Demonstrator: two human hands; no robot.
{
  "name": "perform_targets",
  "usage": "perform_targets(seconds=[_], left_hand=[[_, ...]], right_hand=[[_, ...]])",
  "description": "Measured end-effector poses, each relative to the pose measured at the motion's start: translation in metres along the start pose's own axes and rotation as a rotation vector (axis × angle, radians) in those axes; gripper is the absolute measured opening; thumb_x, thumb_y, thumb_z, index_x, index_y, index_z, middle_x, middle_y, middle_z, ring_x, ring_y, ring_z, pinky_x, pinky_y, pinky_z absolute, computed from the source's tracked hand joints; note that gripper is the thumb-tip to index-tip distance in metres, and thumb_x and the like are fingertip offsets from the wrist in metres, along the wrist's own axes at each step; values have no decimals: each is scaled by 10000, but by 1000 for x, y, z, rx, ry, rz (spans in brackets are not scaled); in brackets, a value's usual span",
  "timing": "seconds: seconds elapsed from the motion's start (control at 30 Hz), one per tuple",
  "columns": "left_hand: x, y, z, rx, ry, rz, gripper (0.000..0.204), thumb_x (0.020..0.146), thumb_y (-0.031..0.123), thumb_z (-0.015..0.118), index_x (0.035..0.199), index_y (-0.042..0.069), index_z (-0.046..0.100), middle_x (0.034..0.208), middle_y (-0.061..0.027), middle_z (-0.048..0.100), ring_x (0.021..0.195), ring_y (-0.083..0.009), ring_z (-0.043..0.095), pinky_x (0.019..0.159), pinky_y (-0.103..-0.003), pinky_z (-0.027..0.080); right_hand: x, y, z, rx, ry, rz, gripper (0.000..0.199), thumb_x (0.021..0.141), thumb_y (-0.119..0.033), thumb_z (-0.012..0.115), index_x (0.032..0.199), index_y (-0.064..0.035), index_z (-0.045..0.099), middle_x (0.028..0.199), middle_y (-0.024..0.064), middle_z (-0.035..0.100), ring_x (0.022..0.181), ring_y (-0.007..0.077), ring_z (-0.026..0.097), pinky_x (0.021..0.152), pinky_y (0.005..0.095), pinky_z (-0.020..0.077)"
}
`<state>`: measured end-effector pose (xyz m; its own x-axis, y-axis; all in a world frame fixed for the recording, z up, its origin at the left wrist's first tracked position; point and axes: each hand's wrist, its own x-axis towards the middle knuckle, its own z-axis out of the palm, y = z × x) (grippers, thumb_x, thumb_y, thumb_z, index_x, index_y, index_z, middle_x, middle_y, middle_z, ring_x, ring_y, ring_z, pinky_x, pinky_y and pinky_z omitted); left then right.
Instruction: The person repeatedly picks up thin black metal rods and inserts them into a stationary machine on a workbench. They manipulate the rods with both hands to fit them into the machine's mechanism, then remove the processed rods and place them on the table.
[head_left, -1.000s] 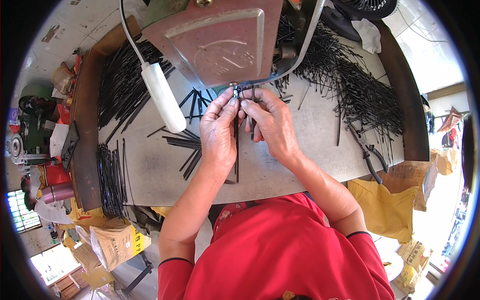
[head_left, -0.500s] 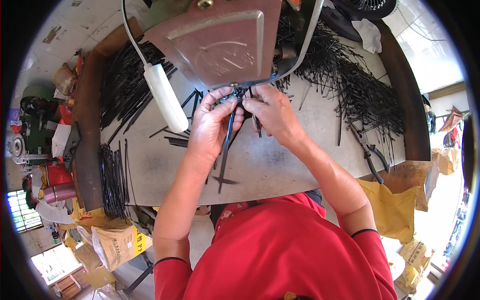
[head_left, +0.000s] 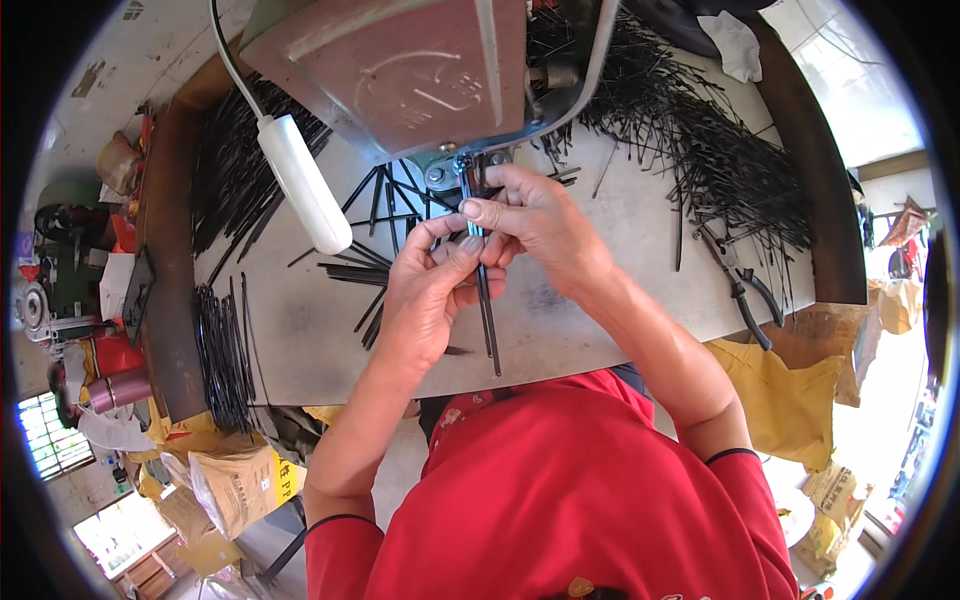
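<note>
Just below a reddish-brown machine head (head_left: 400, 85), I hold thin black rods (head_left: 488, 325) close together, their lower ends pointing toward me. My left hand (head_left: 425, 290) is closed, pinching them between thumb and fingers. Higher up, next to the machine's metal tool part (head_left: 466, 170), my right hand (head_left: 545, 225) is closed on the same rods, thumb on top. Their upper ends reach up to that part; whether they touch it I cannot tell. Loose black rods (head_left: 395, 200) lie scattered on the pale tabletop (head_left: 280, 330), left of my hands.
A white lamp (head_left: 303, 185) hangs at the machine's left. Heaps of black rods (head_left: 700, 150) fill the right back, and another pile (head_left: 255, 175) the left back. A neat bundle (head_left: 222, 355) lies near left. Pliers (head_left: 740, 285) rest at right, by the raised brown edge (head_left: 835, 220).
Both hands have drawn slightly down from the machine and sit closer together. The rods, earlier apart with one in each hand, now lie side by side. The view has shifted a little.
</note>
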<state>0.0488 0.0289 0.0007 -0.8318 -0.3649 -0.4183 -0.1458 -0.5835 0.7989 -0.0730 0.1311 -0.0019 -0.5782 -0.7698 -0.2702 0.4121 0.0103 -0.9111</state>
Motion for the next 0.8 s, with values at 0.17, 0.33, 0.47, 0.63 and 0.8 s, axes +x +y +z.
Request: perform_targets(seconds=[0.17,0.33,0.47,0.63,0.8], left_hand=[[-5,1,14,183,53,146,310,881,108,626,1126,-5,473,830,-81,616,705,-148,633,623,-265,540],[-8,13,-3,489,12,183,306,862,84,624,1141,-18,549,826,-56,630,693,-118,618,622,-235,514],[9,34,-45,608,175,217,236,793,108,686,996,-11,666,755,-48,643,642,-75,565,621,-199,462],[31,33,-43,188,241,396,217,828,77,670,1000,12,555,863,-118,651,734,-165,643,678,-238,526],[39,26,-20,41,152,466,138,907,37,555,973,50,434,960,-175,633,893,-256,674,778,-280,566]], right_hand=[[3,-2,0,-4,30,-14,470,833,-209,695,1183,54,523,694,23,587,489,45,506,423,176,376],[1,-10,-11,-25,-57,63,339,841,-247,677,1033,11,570,713,82,641,454,75,500,409,194,378],[3,-15,-26,179,65,60,252,905,-221,575,1003,2,510,857,193,665,642,185,643,560,246,515],[7,-4,-26,446,138,-28,200,972,-176,474,1031,15,466,1031,239,617,946,278,651,809,327,547],[8,7,-22,531,150,-105,243,984,-188,453,1080,36,457,1058,218,594,1011,288,627,870,343,532]])
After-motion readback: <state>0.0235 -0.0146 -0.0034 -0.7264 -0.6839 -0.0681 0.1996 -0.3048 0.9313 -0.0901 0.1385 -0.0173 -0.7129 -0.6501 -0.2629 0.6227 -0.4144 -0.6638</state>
